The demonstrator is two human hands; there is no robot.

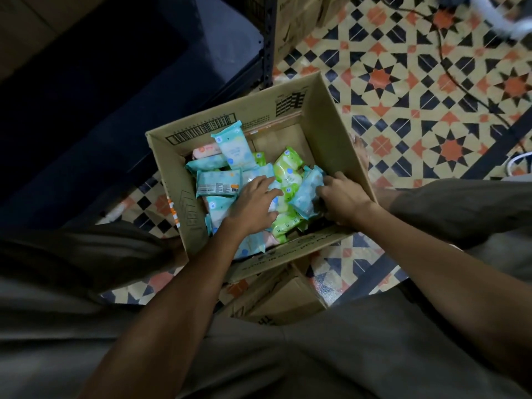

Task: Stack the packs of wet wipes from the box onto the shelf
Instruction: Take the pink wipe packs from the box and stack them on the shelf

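Observation:
An open cardboard box [325,131] stands on the floor between my legs, holding several packs of wet wipes, blue, green and pink. My left hand [253,205] lies with spread fingers on the packs in the middle of the box. My right hand [342,197] grips a blue pack [306,194] at the box's right side, its fingers curled round the pack's edge. A green pack [288,175] lies between the two hands. Another blue pack [233,145] leans against the far wall of the box. The dark metal shelf [267,41] stands behind the box to the upper left.
The floor [431,96] is patterned tile with a black cable [449,70] across it at the upper right. More cardboard boxes [296,27] stand beside the shelf post. A flattened carton [276,298] lies under the box's near edge. My knees flank the box.

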